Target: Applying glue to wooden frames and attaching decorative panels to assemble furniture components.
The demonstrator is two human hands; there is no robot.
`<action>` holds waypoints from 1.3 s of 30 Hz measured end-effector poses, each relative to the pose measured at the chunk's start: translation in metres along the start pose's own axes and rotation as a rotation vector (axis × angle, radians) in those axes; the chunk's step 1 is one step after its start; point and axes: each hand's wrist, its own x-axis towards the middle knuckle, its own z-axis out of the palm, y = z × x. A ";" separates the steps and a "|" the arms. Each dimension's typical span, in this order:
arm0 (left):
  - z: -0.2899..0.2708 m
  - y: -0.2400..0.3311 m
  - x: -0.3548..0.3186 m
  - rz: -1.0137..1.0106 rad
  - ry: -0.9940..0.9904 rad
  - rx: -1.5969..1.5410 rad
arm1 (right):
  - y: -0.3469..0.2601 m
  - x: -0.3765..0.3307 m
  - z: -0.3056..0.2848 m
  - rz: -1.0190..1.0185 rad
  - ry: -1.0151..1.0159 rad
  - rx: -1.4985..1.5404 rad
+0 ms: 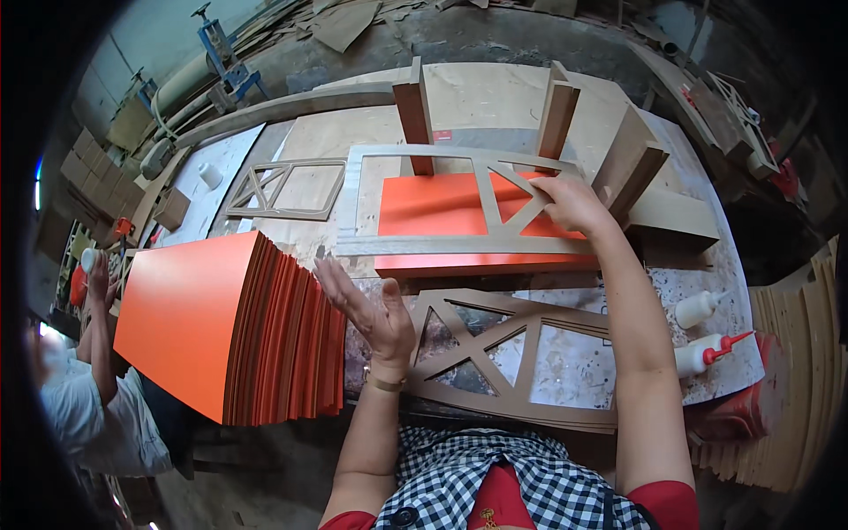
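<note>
A pale lattice frame (424, 245) with diagonal braces lies over a stack of orange panels (424, 208) on the bench. My right hand (572, 205) is closed on the braces at the frame's right end; some of its fingertips are hidden. Left of the frame's near edge, my left hand (375, 322) is raised with its fingers spread, holding nothing. Beside that hand stands a tall stack of panels with an orange face (185, 318). Several brown lattice frames (474, 347) lie stacked at the bench's near edge, in front of me.
Upright wooden posts (413, 124) stand behind the orange panels, with a wide board (632, 168) at right. Two white squeeze bottles (696, 309) are near the right edge. Another lattice frame (334, 190) lies at left. A co-worker (106, 415) sits far left, holding a white bottle (89, 259).
</note>
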 end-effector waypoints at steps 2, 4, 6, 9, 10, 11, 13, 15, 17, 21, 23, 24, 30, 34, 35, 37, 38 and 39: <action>0.004 -0.010 0.005 0.002 -0.002 0.018 | 0.001 0.005 0.003 -0.022 -0.016 -0.043; 0.011 -0.026 0.007 -0.089 -0.104 0.036 | 0.000 0.005 0.002 0.019 -0.074 -0.087; 0.021 -0.039 0.010 -0.174 -0.211 0.044 | -0.001 0.004 0.000 0.072 -0.128 -0.136; 0.027 -0.052 0.010 -0.278 -0.220 -0.046 | -0.005 0.009 0.004 0.067 -0.122 -0.170; 0.028 -0.056 0.009 -0.333 -0.223 -0.081 | -0.007 0.010 0.007 0.057 -0.123 -0.183; 0.031 -0.057 0.008 -0.388 -0.226 -0.115 | -0.005 0.009 0.008 0.046 -0.125 -0.195; 0.032 -0.055 0.009 -0.403 -0.236 -0.150 | 0.000 0.008 0.010 0.064 -0.118 -0.199; 0.032 -0.051 0.011 -0.437 -0.243 -0.202 | 0.005 0.006 0.012 0.078 -0.109 -0.197; 0.036 -0.050 0.011 -0.452 -0.248 -0.228 | 0.008 0.004 0.015 0.086 -0.100 -0.191; 0.046 -0.053 0.006 -0.398 -0.232 -0.178 | 0.011 0.000 0.022 0.091 -0.087 -0.171; 0.048 -0.054 0.005 -0.398 -0.233 -0.172 | 0.014 -0.004 0.022 0.095 -0.063 -0.149; 0.049 -0.054 0.005 -0.397 -0.231 -0.167 | 0.016 -0.007 0.022 0.097 -0.038 -0.129; 0.058 -0.063 0.004 -0.400 -0.229 -0.146 | 0.035 -0.019 0.037 0.177 0.090 -0.055; 0.060 -0.069 0.000 -0.405 -0.259 -0.135 | 0.044 -0.018 0.056 0.236 0.110 -0.043; 0.060 -0.071 -0.001 -0.404 -0.271 -0.134 | 0.045 -0.016 0.060 0.252 0.112 -0.045; 0.060 -0.073 -0.002 -0.409 -0.279 -0.125 | 0.045 -0.015 0.065 0.261 0.107 -0.044; 0.059 -0.074 -0.003 -0.383 -0.282 -0.101 | 0.044 -0.016 0.067 0.267 0.116 -0.046; 0.059 -0.074 -0.004 -0.356 -0.286 -0.077 | 0.043 -0.017 0.068 0.273 0.125 -0.048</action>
